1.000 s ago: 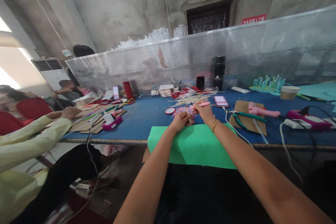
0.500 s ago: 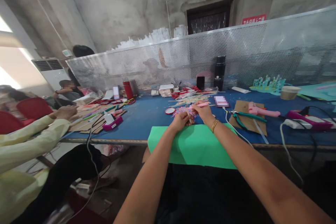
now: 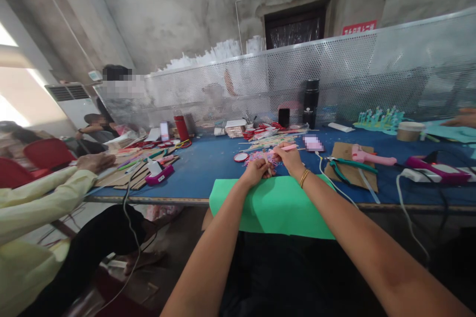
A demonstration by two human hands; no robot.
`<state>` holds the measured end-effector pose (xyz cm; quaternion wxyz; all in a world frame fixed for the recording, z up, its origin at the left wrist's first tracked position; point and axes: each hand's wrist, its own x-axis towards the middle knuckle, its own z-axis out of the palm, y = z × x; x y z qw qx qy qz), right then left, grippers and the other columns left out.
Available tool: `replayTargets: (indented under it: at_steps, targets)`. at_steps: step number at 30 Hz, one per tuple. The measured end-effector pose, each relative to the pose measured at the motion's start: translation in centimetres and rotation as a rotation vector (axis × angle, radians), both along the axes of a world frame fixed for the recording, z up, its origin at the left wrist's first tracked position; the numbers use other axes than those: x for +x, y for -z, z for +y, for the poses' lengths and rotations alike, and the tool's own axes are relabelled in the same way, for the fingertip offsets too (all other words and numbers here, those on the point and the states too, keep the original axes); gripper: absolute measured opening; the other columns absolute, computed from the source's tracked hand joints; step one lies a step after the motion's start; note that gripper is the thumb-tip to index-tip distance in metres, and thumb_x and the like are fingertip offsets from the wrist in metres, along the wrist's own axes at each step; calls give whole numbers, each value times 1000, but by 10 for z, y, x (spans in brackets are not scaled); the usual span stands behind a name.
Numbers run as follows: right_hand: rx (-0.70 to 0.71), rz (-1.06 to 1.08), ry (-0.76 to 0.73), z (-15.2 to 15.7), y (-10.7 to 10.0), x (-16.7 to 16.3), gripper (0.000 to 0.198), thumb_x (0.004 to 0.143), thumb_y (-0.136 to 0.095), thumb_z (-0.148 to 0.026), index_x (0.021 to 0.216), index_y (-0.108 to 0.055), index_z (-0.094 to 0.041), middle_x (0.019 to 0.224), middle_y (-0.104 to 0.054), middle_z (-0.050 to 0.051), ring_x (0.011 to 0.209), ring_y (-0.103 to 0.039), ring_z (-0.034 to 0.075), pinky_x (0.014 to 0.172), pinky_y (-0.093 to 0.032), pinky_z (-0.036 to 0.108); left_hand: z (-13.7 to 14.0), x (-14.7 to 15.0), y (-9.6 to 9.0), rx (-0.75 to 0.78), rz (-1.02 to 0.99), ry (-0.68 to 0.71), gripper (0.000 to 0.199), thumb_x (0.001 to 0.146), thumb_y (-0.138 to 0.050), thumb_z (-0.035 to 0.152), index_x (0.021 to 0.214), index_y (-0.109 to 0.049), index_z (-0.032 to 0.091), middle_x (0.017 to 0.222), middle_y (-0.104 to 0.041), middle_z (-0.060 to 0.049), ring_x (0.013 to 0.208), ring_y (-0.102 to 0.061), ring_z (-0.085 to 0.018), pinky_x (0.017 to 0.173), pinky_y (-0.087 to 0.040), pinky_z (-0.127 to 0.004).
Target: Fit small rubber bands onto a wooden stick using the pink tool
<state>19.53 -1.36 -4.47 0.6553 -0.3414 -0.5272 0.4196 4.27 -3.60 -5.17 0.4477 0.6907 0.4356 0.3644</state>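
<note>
My right hand [image 3: 292,162] is closed round a pink pen-like tool [image 3: 285,149], held slanted with its tip toward the other hand. Pinched in my left hand [image 3: 256,171] is a small light-brown stick [image 3: 267,157], right at the tool's tip. Its far end and what the tip touches are too small to make out. Behind and around my fingers lies a pile of tiny pink and purple pieces [image 3: 254,155]. A green cloth [image 3: 286,208] hangs over the table edge under my wrists. A round red-rimmed lid [image 3: 241,157] sits left of the pile.
On the blue table [image 3: 208,158], pliers [image 3: 344,171] and a pink glue gun [image 3: 372,157] lie on cardboard at right. Cables run from a purple power strip [image 3: 439,171]. A black flask [image 3: 311,104] stands behind. At left, a co-worker's hands [image 3: 94,162] are over cardboard.
My two hands keep almost the same place and grip. The left co-worker's hands have shifted slightly. Another person's hand has come into view at the far right edge.
</note>
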Motion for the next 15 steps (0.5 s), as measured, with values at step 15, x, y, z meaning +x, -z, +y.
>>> replayTargets:
  at_steps: [15]
  targets:
    - [-10, 18, -58, 1, 0, -1, 26, 63, -74, -40, 60, -56, -20, 52, -62, -2, 46, -55, 11, 46, -45, 22, 0, 0, 0, 8, -15, -5, 38, 80, -65, 52, 74, -60, 15, 68, -69, -3, 53, -55, -10, 57, -46, -25]
